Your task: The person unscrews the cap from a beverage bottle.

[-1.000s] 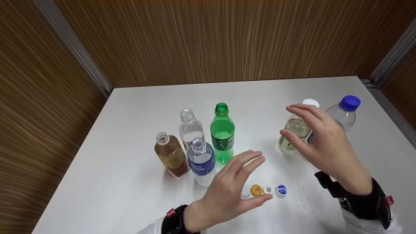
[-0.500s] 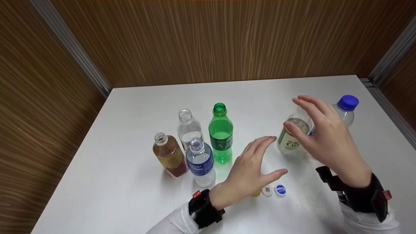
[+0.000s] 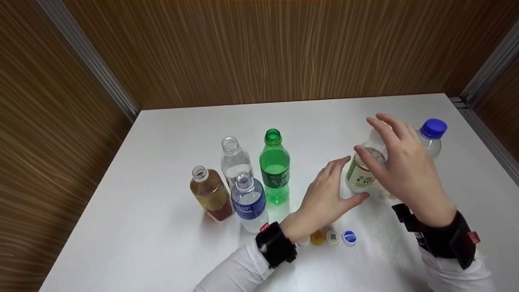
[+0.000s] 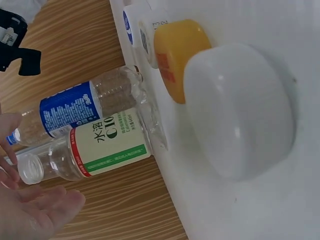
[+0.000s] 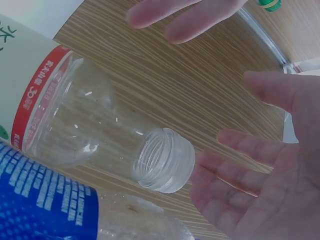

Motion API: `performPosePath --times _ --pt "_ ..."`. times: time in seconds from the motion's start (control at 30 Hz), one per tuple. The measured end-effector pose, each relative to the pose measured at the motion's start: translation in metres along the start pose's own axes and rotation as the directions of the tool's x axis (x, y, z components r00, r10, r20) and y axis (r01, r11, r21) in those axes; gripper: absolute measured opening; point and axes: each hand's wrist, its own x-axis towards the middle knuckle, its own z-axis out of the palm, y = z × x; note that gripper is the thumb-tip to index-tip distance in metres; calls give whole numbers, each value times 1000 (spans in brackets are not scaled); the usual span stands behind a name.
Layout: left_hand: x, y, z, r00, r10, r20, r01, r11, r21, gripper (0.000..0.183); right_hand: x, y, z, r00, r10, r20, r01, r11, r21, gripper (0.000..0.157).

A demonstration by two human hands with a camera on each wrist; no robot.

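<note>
My right hand (image 3: 409,178) hovers with spread, gently bent fingers around the upper part of a clear drink bottle (image 3: 361,174) with a cream and green label. In the right wrist view its whitish cap (image 5: 172,162) stands close to my fingertips; whether they touch it I cannot tell. My left hand (image 3: 322,198) reaches toward the same bottle, thumb and fingers apart, holding nothing. Partly hidden behind my right hand is a blue-labelled bottle (image 4: 70,110) with a blue cap (image 3: 434,128).
Left on the white table stand several uncapped bottles: brown (image 3: 213,194), clear (image 3: 236,162), blue-labelled (image 3: 249,202) and green (image 3: 275,170). Loose caps lie in a row in front: white (image 4: 240,115), orange (image 3: 318,238), white with a square mark (image 3: 332,237), blue (image 3: 349,238). Wood-grain panels (image 3: 259,48) surround the table.
My left hand has moved right and away from me, toward the cream-labelled bottle, uncovering the loose caps. My right hand has risen slightly in view near that bottle's top.
</note>
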Motion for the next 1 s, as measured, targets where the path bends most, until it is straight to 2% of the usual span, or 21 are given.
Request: performPosePath --times 0.13,0.27,0.4,0.6,1.0 --pt "13 -2 8 999 -42 1 42 999 -17 84 1 1 3 1000 -21 -23 19 998 -54 60" --pt "22 -3 15 998 -64 9 64 998 8 86 2 3 4 999 -23 -35 19 995 -100 59" --pt "29 -4 21 996 -86 14 85 995 44 85 2 4 6 1000 -16 -24 14 995 -101 59" --pt "36 -4 26 998 -68 4 68 995 66 85 2 6 8 1000 -17 9 18 994 -112 59" --pt "45 -1 30 994 -110 3 110 992 58 83 0 5 11 999 -36 25 38 992 -121 53"
